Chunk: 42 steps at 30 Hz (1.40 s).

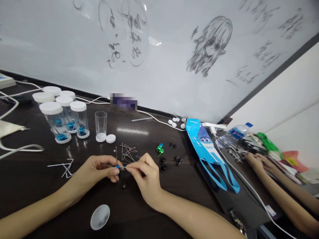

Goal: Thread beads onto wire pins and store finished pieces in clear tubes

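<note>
Between the thumb and fingers of my left hand (106, 167) is a small blue metal part (117, 168), with a thin dark rod (116, 154) standing up from it. My right hand (147, 177) pinches a thin silver rod (123, 167) whose far end meets the blue part; its exact fit there is too small to tell. Just behind the hands lie several thin bent wires (127, 152). A small dark piece (124, 187) rests on the table below my fingers. Left of my left hand are several L-shaped hex keys (66, 169).
Several capped clear tubes (79, 121) hold blue parts. An open tube (101, 124) stands beside a white cap (111, 138). A white cup (100, 216) sits in front. Green parts (160, 150) and black parts (163, 160) lie right, near a blue bag (203, 142). Another person's hands (255, 161) work far right.
</note>
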Each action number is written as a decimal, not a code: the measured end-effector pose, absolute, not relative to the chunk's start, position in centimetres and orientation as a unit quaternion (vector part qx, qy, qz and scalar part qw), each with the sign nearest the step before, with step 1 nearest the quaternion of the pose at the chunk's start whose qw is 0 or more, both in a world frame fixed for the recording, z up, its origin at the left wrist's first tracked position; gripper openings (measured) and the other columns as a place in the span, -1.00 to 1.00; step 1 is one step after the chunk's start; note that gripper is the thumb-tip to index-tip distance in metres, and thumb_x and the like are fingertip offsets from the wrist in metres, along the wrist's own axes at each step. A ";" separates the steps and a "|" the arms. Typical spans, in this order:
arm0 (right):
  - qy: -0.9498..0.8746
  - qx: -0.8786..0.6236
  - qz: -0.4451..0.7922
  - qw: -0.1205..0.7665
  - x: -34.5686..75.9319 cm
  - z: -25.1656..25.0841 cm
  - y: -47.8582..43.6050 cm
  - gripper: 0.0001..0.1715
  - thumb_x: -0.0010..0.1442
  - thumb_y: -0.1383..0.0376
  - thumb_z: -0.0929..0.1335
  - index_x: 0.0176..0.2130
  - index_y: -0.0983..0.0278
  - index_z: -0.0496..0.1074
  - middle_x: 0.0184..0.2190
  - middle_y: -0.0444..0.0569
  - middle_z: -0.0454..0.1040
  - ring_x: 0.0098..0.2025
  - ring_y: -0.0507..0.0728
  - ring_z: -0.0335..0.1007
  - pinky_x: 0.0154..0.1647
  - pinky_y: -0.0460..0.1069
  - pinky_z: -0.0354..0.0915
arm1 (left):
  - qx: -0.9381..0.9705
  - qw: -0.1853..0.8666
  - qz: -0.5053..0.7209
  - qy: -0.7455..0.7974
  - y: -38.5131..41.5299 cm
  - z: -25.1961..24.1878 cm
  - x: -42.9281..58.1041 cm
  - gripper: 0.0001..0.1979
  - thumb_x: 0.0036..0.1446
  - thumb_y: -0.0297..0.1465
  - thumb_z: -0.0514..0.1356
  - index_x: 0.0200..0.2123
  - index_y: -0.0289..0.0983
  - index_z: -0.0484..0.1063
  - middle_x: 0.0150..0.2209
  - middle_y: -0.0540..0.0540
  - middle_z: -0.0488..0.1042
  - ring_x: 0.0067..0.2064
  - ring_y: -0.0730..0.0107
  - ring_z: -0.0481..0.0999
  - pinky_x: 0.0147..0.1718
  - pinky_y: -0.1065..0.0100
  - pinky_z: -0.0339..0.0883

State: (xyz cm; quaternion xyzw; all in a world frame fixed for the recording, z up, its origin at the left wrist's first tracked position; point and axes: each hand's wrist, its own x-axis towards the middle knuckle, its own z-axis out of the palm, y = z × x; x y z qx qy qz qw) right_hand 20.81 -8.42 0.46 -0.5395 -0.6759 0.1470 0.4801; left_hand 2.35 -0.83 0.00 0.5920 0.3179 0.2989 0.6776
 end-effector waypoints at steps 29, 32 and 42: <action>-0.630 -0.537 0.258 0.498 20.6 0.9 -7.4 -0.87 0.29 0.29 0.34 -0.17 0.25 0.47 -0.41 -0.15 0.36 -0.39 0.01 0.31 -0.36 -0.11 0.22 | 0.644 0.592 0.328 0.357 -0.6 0.5 2.6 -0.72 0.14 -0.16 0.21 -0.39 -0.28 0.52 -0.56 0.04 0.41 -0.44 0.36 0.37 -0.36 0.40 0.21; -0.633 -0.521 0.289 0.494 20.5 0.8 -7.2 -0.85 0.33 0.31 0.29 -0.17 0.26 0.45 -0.45 -0.17 0.37 -0.43 0.00 0.33 -0.35 -0.10 0.23 | 0.643 0.593 0.331 0.354 -0.7 0.2 2.6 -0.72 0.15 -0.18 0.21 -0.40 -0.27 0.53 -0.57 0.05 0.40 -0.45 0.38 0.37 -0.37 0.41 0.20; -0.605 -0.510 0.342 0.507 21.1 0.0 -6.8 -0.74 0.08 0.43 0.47 -0.18 0.20 0.54 -0.38 -0.16 0.41 -0.35 0.02 0.36 -0.31 -0.10 0.30 | 0.613 0.619 0.334 0.359 -0.2 0.1 2.7 -0.73 0.13 -0.19 0.24 -0.42 -0.29 0.54 -0.57 0.02 0.41 -0.50 0.41 0.34 -0.44 0.42 0.18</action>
